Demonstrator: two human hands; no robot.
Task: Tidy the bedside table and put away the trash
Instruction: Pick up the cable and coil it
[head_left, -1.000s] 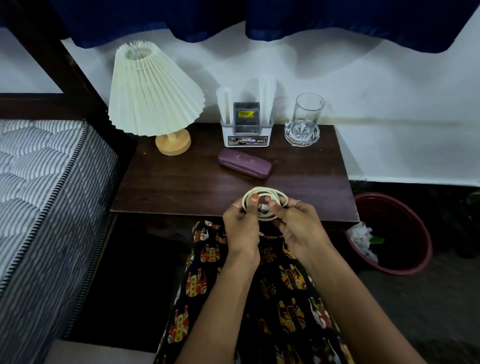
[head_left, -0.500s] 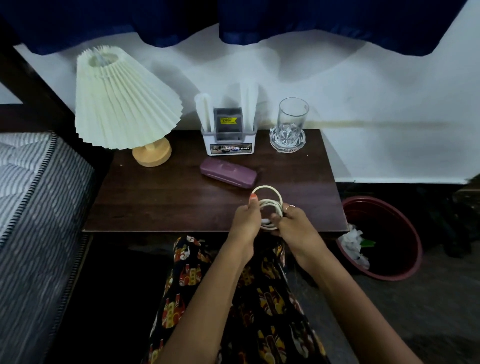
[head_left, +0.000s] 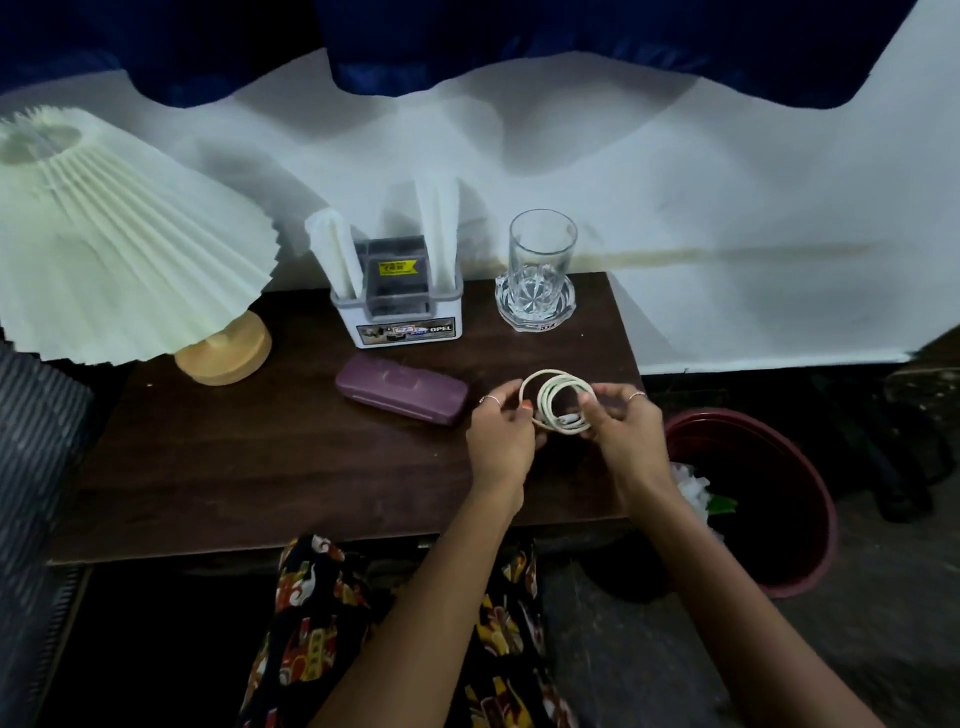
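Note:
A coiled white cable is held between both hands above the right part of the dark wooden bedside table. My left hand pinches the coil's left side. My right hand grips its right side with fingers curled around the loops. A purple case lies on the table just left of the hands. On the floor to the right stands a dark red bin with white crumpled trash inside.
A cream pleated lamp stands at the table's left rear. A white organizer sits at the back centre, a glass tumbler on a glass coaster beside it. A striped mattress borders the left side.
The hands with the coil have moved forward and right over the table, and the coil looks tighter. The camera has shifted closer and rightward.

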